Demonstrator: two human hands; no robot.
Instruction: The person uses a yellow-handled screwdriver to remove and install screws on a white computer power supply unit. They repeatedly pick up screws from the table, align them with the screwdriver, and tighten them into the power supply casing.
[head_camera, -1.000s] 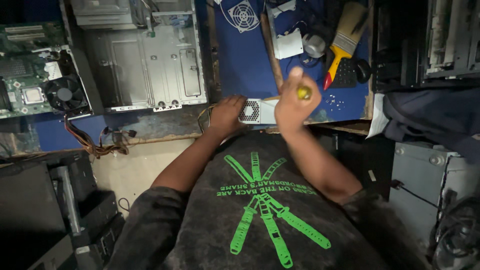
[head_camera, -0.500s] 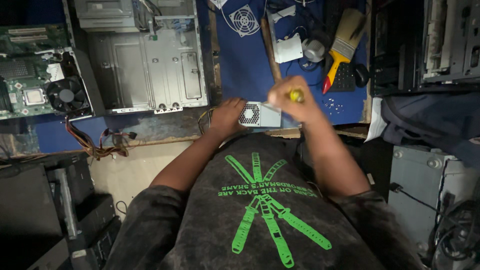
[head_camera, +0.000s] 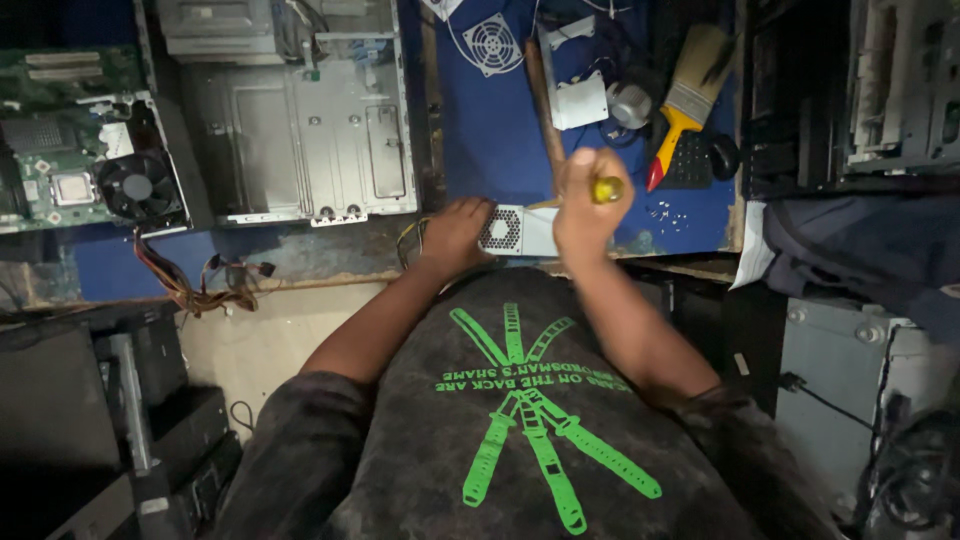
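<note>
- Here the right hand (head_camera: 583, 205) is closed in a fist round a yellow-handled screwdriver (head_camera: 606, 189), held upright over the small grey power supply box (head_camera: 520, 231), likely so the tip can bear down on its casing; the tip itself is hidden behind the hand
- The left hand (head_camera: 455, 232) lies flat against the box's left end, fingers spread over it rather than gripping, which looks like bracing to keep it from sliding
- The box sits at the near edge of the blue table (head_camera: 490, 130), just in front of the person's chest, its round vent grille facing up
- Behind it lie a yellow-handled paintbrush (head_camera: 684, 108) and a white fan (head_camera: 492, 43), well apart from the hands
- To the left stands an open grey computer case (head_camera: 300, 130), and beside that a green motherboard (head_camera: 75, 140) with a black cooler fan
- A white rectangular label or card (head_camera: 578, 100) lies on the blue surface beyond the right hand; its print is too small to tell
</note>
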